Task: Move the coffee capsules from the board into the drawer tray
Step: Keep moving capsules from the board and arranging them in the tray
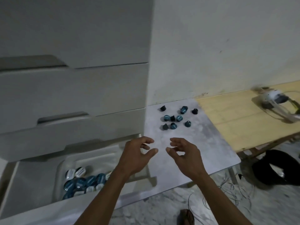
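- Left hand (138,153) and right hand (183,153): both empty, fingers loosely spread, above board (203,143).
- Capsules (176,118): scattered at board's far end.
- More capsules in tray (61,169), inside open drawer (32,181).

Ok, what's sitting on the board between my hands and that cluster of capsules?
Nothing: in the head view, the grey board is bare between both open hands, left hand and right hand, and the capsules.

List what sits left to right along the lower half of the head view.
drawer tray with capsules → left hand → right hand → grey board → black object on the floor
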The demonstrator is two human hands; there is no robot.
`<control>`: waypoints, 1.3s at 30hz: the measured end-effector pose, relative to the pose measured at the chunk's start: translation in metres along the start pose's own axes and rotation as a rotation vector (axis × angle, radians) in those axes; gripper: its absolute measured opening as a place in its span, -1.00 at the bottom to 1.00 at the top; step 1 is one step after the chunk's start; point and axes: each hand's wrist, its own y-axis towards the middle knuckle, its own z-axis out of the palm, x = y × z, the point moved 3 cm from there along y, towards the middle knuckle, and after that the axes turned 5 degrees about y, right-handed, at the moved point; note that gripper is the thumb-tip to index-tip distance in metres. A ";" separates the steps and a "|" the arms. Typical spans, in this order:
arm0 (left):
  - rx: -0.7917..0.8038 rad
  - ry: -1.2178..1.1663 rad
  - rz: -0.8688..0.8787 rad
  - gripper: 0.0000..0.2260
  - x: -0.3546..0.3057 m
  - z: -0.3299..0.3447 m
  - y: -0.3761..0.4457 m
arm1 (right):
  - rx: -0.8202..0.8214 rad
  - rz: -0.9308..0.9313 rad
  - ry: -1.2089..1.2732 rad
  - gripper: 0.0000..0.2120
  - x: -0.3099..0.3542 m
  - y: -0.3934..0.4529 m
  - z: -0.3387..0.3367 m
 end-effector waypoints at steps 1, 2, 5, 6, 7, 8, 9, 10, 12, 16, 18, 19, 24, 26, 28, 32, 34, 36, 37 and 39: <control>0.000 0.017 -0.002 -0.75 -0.005 0.011 0.008 | -0.001 0.009 -0.010 -0.66 -0.008 0.008 -0.011; -0.004 0.032 -0.010 -0.75 -0.012 0.027 0.020 | -0.003 0.020 -0.012 -0.66 -0.021 0.019 -0.027; -0.029 0.061 -0.041 -0.76 -0.029 0.076 0.052 | 0.003 0.036 -0.009 -0.66 -0.057 0.057 -0.070; -0.032 0.076 -0.053 -0.75 -0.033 0.092 0.062 | 0.005 0.042 -0.009 -0.65 -0.068 0.069 -0.083; -0.040 0.094 -0.068 -0.74 -0.035 0.105 0.072 | 0.007 0.050 -0.011 -0.65 -0.078 0.081 -0.094; -0.057 0.111 -0.088 -0.73 -0.037 0.117 0.080 | 0.010 0.059 -0.013 -0.65 -0.087 0.092 -0.104; -0.080 0.122 -0.110 -0.73 -0.038 0.127 0.089 | 0.016 0.060 -0.018 -0.64 -0.095 0.104 -0.113; -0.106 0.131 -0.130 -0.72 -0.038 0.135 0.097 | 0.024 0.060 -0.026 -0.64 -0.101 0.116 -0.120; -0.147 0.157 -0.165 -0.72 -0.036 0.149 0.111 | 0.042 0.061 -0.033 -0.65 -0.112 0.140 -0.131; -0.190 0.216 -0.179 -0.72 -0.027 0.163 0.137 | 0.114 -0.019 -0.142 -0.70 -0.126 0.176 -0.122; -0.192 0.251 -0.168 -0.72 -0.018 0.167 0.152 | 0.197 -0.072 -0.231 -0.73 -0.133 0.189 -0.106; -0.183 0.264 -0.166 -0.71 -0.012 0.169 0.160 | 0.250 -0.105 -0.285 -0.74 -0.137 0.194 -0.096; -0.101 0.349 -0.204 -0.65 0.017 0.175 0.186 | 0.443 -0.327 -0.517 -0.71 -0.146 0.208 -0.051; -0.057 0.373 -0.201 -0.63 0.030 0.180 0.197 | 0.467 -0.411 -0.575 -0.65 -0.153 0.216 -0.036; -0.012 0.402 -0.192 -0.63 0.043 0.184 0.206 | 0.480 -0.476 -0.606 -0.62 -0.161 0.225 -0.021; 0.023 0.427 -0.170 -0.68 0.060 0.190 0.212 | 0.507 -0.485 -0.630 -0.64 -0.179 0.235 -0.001; 0.016 0.413 -0.167 -0.73 0.064 0.193 0.213 | 0.526 -0.456 -0.619 -0.63 -0.186 0.237 0.002; 0.000 0.400 -0.180 -0.79 0.067 0.195 0.214 | 0.518 -0.440 -0.606 -0.62 -0.191 0.239 0.004; -0.012 0.396 -0.183 -0.82 0.068 0.196 0.214 | 0.510 -0.436 -0.598 -0.62 -0.192 0.241 0.005; -0.037 0.383 -0.181 -0.87 0.070 0.199 0.213 | 0.498 -0.432 -0.585 -0.65 -0.193 0.244 0.007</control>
